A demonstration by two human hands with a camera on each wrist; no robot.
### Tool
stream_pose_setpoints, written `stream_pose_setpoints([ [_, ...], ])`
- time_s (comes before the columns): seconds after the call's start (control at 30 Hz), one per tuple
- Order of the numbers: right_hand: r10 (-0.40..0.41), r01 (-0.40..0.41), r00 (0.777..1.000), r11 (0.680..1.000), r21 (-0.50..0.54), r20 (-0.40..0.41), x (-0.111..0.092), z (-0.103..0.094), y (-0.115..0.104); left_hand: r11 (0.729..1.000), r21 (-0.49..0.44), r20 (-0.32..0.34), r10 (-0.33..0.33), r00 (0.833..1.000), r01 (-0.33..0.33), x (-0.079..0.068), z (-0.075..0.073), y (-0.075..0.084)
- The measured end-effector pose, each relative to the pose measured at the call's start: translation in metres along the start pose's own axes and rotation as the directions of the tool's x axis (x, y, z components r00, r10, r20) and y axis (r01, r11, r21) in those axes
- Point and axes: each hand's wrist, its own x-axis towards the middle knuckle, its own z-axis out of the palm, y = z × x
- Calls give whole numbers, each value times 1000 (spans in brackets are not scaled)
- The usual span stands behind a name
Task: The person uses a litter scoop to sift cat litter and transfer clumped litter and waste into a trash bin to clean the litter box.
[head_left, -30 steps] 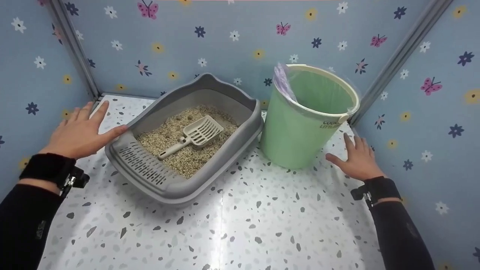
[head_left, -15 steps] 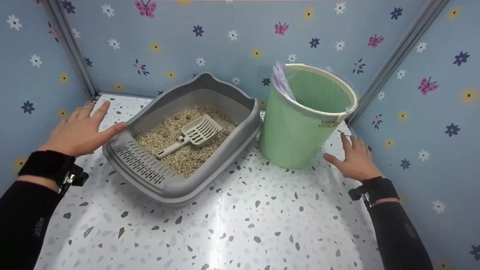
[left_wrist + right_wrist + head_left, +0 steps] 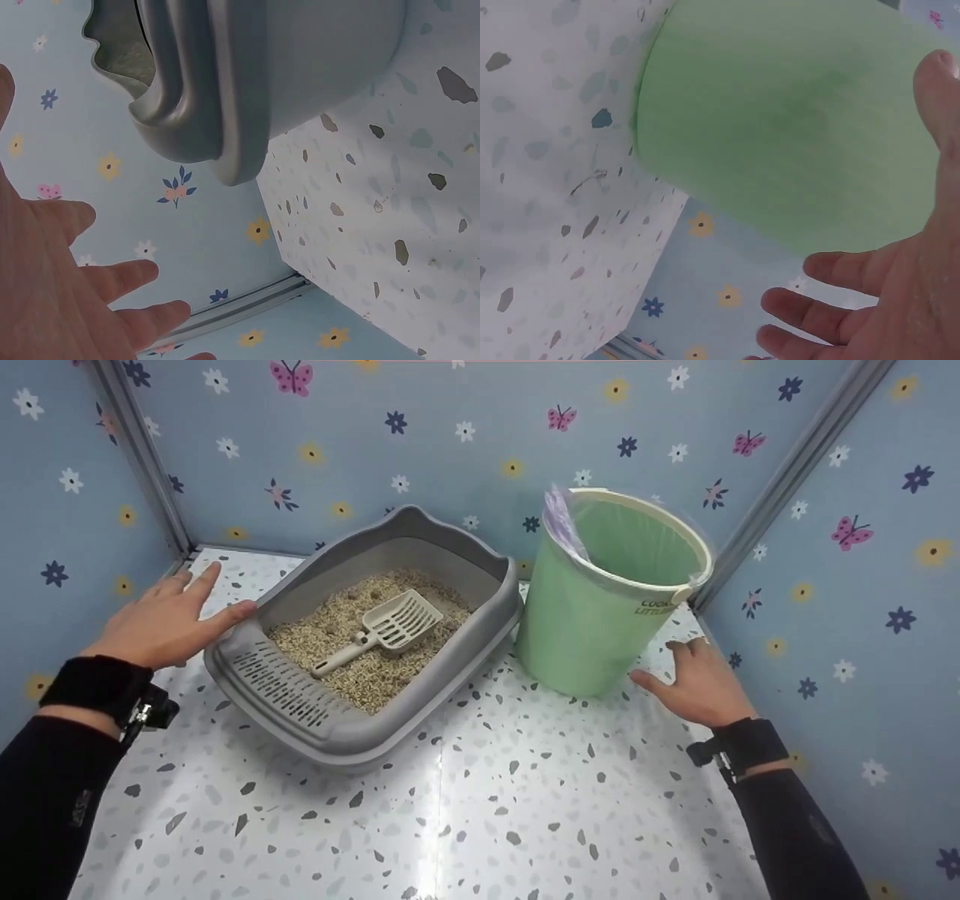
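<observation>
A grey litter box (image 3: 439, 675) stands at an angle on the speckled surface, with tan litter (image 3: 375, 690) inside. On the litter lies a beige slotted litter scoop (image 3: 405, 621), its handle pointing toward the near left. My left hand (image 3: 161, 619) hovers beside the box's left corner with fingers spread, holding nothing; in the left wrist view the fingers stay apart from the box. A pale green trash bin (image 3: 585, 630) stands to the right of the box. My right hand (image 3: 697, 682) is off the bin's lower right side, fingers loosely bent, nothing in it.
A clear bag lines the bin, and a bunched purple plastic strip (image 3: 564, 526) hangs over its left rim. Blue flower-patterned panels (image 3: 465, 435) close off the back and both sides. White speckled surface (image 3: 525, 810) spreads in front of the box and bin.
My right hand has shifted slightly left, nearer the bin, and its fingers have bent a little. The left hand stays nearly still. The head view has shifted slightly; box, scoop and bin stay put.
</observation>
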Motion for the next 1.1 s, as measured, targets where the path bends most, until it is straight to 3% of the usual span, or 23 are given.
stream_pose_setpoints([
  [0.27,-104,104,994,994,-16,-29,-4,9,-47,1000,-13,64,5,998,-4,2,-3,1],
  [0.57,-247,246,969,968,43,7,8,27,-115,1000,-27,97,-2,995,5,9,-7,6],
  [0.83,-226,211,970,965,157,85,29,57,-174,998,-59,129,42,991,-35,14,0,9],
  [1.1,-148,117,983,961,252,109,33,79,-235,995,-23,106,101,989,-99,23,4,14],
])
